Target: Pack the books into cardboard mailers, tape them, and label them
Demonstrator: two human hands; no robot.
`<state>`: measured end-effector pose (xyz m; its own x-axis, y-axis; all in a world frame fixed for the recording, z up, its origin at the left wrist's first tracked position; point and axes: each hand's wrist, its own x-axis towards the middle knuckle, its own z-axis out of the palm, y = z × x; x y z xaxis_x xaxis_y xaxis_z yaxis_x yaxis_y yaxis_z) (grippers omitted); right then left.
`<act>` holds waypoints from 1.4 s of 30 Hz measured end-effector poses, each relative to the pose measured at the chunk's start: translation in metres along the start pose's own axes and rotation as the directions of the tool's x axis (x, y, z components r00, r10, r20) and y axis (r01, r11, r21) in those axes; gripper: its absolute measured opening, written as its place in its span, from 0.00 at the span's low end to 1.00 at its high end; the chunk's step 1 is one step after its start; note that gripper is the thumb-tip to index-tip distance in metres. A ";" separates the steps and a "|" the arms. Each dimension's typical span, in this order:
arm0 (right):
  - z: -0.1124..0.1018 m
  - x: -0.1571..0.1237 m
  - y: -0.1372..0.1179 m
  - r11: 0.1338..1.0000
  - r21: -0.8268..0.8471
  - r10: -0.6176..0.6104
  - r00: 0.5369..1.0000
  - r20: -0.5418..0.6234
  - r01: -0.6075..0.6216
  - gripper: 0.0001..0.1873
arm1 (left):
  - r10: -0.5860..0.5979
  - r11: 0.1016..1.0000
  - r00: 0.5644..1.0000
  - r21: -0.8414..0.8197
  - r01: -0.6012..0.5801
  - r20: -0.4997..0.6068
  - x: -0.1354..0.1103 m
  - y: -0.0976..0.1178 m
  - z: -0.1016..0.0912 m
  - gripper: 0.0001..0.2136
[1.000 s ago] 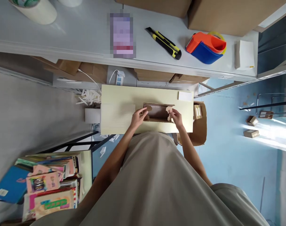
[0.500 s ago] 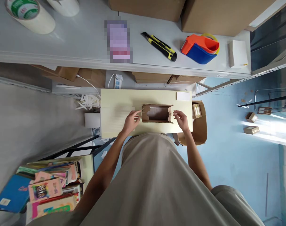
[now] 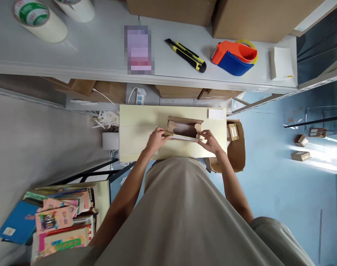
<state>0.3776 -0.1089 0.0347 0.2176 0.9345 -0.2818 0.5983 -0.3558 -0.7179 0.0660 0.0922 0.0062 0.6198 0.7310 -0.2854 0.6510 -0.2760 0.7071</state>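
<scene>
A small open cardboard box (image 3: 185,120) sits on the pale yellow tabletop (image 3: 138,129), its opening facing up and its near side tilted. My left hand (image 3: 156,139) pinches the near left corner of the box, thumb along its near edge. At the near right corner my right hand (image 3: 210,142) grips the box with thumb and fingers. The pale near edge shows between both hands. Inside, the box looks dark and I make out nothing in it.
Beyond the table, a grey shelf (image 3: 102,55) carries a utility knife (image 3: 186,55), an orange and blue tape dispenser (image 3: 235,57), tape rolls (image 3: 43,26) and large cartons (image 3: 246,18). A bigger open carton (image 3: 239,151) stands at the table's right. Books (image 3: 54,218) lie lower left.
Both hands have closed in from either side and taken hold of the box's near corners. The box has tipped, and its near edge now shows pale.
</scene>
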 end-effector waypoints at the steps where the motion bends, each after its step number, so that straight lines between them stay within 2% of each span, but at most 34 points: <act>1: 0.000 0.001 0.001 0.998 -0.052 -0.021 1.000 0.005 0.021 0.27 | -0.003 1.000 1.000 0.023 0.002 0.022 0.002 0.001 -0.003 0.17; 4: 0.004 0.000 0.004 0.993 -0.095 -0.066 0.995 0.080 0.074 0.21 | -0.015 0.995 0.997 0.097 0.008 0.079 0.001 0.004 -0.007 0.17; 6: 0.011 -0.001 0.004 0.997 -0.067 -0.041 0.994 0.099 0.048 0.18 | -0.055 0.993 0.997 0.106 0.048 0.063 -0.003 0.006 -0.004 0.17; 8: 0.018 -0.001 0.003 0.998 -0.041 0.043 0.999 0.008 -0.043 0.18 | -0.096 0.993 0.995 0.075 0.095 0.009 -0.006 0.009 0.001 0.30; 10: 0.025 0.000 0.002 0.991 -0.006 0.134 0.982 -0.133 -0.136 0.24 | -0.085 0.995 0.995 0.052 0.088 -0.055 -0.007 0.013 0.007 0.44; 12: 0.029 0.002 0.000 0.988 0.001 0.151 0.969 -0.196 -0.154 0.28 | -0.019 0.997 0.995 0.075 0.027 -0.101 -0.005 0.017 0.011 0.49; 13: 0.029 0.003 0.000 0.990 -0.017 0.133 0.975 -0.179 -0.138 0.28 | 0.012 0.995 0.994 0.100 -0.001 -0.113 -0.004 0.019 0.012 0.50; 17: 0.026 0.005 0.002 0.994 -0.077 0.074 0.996 -0.049 -0.078 0.26 | 0.017 0.987 0.996 0.159 -0.003 -0.089 0.000 0.023 0.011 0.48; 21: 0.023 0.009 0.010 0.998 -0.020 0.052 0.991 -0.121 -0.055 0.23 | 0.009 0.993 0.998 0.118 -0.002 -0.063 0.001 0.023 0.004 0.47; 24: 0.024 0.017 0.011 0.996 0.007 0.085 0.981 -0.175 -0.085 0.24 | 0.031 0.994 0.999 0.110 -0.026 -0.042 0.004 0.022 -0.003 0.43; 27: 0.024 0.024 0.009 0.993 0.042 0.116 0.971 -0.208 -0.110 0.34 | 0.037 0.991 0.999 0.129 -0.033 -0.030 0.009 0.021 -0.009 0.37; 29: 0.024 0.025 0.007 0.995 0.051 0.089 0.976 -0.197 -0.080 0.37 | 0.040 0.989 0.999 0.143 -0.035 -0.033 0.010 0.021 -0.010 0.37; 32: 0.024 0.020 0.004 0.997 0.048 0.068 0.982 -0.174 -0.060 0.31 | 0.056 0.985 0.998 0.164 -0.049 -0.036 0.010 0.021 -0.010 0.38; 34: 0.025 0.016 0.003 0.995 0.073 0.081 0.975 -0.208 -0.067 0.31 | 0.059 0.984 0.997 0.169 -0.051 -0.045 0.008 0.021 -0.009 0.34; 37: 0.025 0.013 0.003 0.991 0.115 0.092 0.965 -0.244 -0.065 0.36 | 0.061 0.986 0.995 0.157 -0.049 -0.073 0.008 0.020 -0.006 0.30; 42: 0.028 0.015 0.004 0.993 0.081 0.099 0.972 -0.215 -0.083 0.23 | 0.100 0.982 0.993 0.165 -0.088 -0.064 0.008 0.014 0.001 0.11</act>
<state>0.3614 -0.0964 0.0096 0.4365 0.8754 -0.2076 0.5138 -0.4319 -0.7413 0.0804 0.0934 0.0135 0.6523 0.7384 -0.1709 0.6572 -0.4387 0.6129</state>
